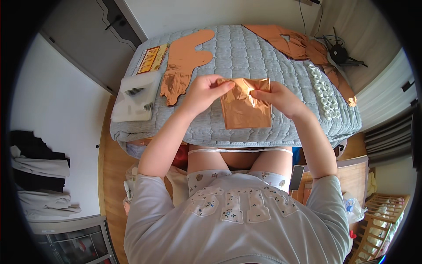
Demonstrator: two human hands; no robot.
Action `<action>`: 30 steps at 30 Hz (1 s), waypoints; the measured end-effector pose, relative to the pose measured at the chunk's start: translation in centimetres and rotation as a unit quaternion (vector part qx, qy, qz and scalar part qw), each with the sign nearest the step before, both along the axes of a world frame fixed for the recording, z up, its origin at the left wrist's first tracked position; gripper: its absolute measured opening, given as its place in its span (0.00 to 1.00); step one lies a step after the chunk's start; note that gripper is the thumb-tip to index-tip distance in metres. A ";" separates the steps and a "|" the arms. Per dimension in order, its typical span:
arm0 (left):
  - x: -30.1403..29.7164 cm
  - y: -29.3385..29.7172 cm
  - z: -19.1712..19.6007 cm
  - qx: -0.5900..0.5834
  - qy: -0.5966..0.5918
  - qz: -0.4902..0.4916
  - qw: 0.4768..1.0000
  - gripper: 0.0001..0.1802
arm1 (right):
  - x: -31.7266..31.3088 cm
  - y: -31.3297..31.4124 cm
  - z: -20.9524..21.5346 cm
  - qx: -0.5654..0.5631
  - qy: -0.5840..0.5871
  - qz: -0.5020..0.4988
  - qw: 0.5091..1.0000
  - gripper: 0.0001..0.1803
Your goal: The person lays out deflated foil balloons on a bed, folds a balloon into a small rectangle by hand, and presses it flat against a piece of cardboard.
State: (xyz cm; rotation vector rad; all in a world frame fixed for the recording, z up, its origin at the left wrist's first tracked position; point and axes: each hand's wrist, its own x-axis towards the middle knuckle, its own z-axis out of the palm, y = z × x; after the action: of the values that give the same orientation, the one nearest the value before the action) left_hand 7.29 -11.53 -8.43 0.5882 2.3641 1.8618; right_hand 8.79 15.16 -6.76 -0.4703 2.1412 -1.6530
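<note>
Copper foil balloon (245,105), flat and uninflated, held over the near edge of the quilted bed (246,53). Left hand (205,90) and right hand (277,97) each pinch its top edge. Beyond it on the bed, more flat foil shapes (184,61) lie untouched.

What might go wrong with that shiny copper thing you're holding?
The thin foil piece is pinched at its top edge by the left hand and right hand, so pulling apart may tear it. It already looks crinkled; a tighter grip may crease it more.
</note>
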 end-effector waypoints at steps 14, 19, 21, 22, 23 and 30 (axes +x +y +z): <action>-9.1 -1.9 -2.5 -0.059 -0.037 0.075 0.995 0.23 | -10.7 -2.0 -5.6 -0.164 -0.198 0.006 0.966 0.22; -10.0 -2.9 -3.1 -0.049 -0.098 0.051 0.993 0.23 | -12.6 -2.4 -7.1 -0.159 -0.191 0.040 0.968 0.24; -10.6 -3.0 -3.8 -0.060 -0.105 0.047 0.991 0.23 | -12.3 -2.4 -8.0 -0.181 -0.179 0.021 0.967 0.25; -11.0 -3.3 -4.2 -0.055 -0.106 0.040 0.992 0.24 | -12.3 -2.4 -8.0 -0.186 -0.171 0.034 0.967 0.25; -11.0 -3.0 -4.2 -0.045 -0.095 0.029 0.994 0.23 | -12.4 -2.0 -8.3 -0.186 -0.181 0.021 0.966 0.25; -18.2 -10.9 -2.6 -0.267 0.145 0.259 0.917 0.18 | -13.9 -0.7 -9.6 -0.238 -0.178 -0.050 0.953 0.19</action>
State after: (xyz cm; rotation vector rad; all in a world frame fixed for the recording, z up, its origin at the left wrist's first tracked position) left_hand -10.87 -22.42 -11.07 0.1917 3.2977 1.1873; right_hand -5.15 14.42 -16.36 -0.1718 1.5267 -2.1323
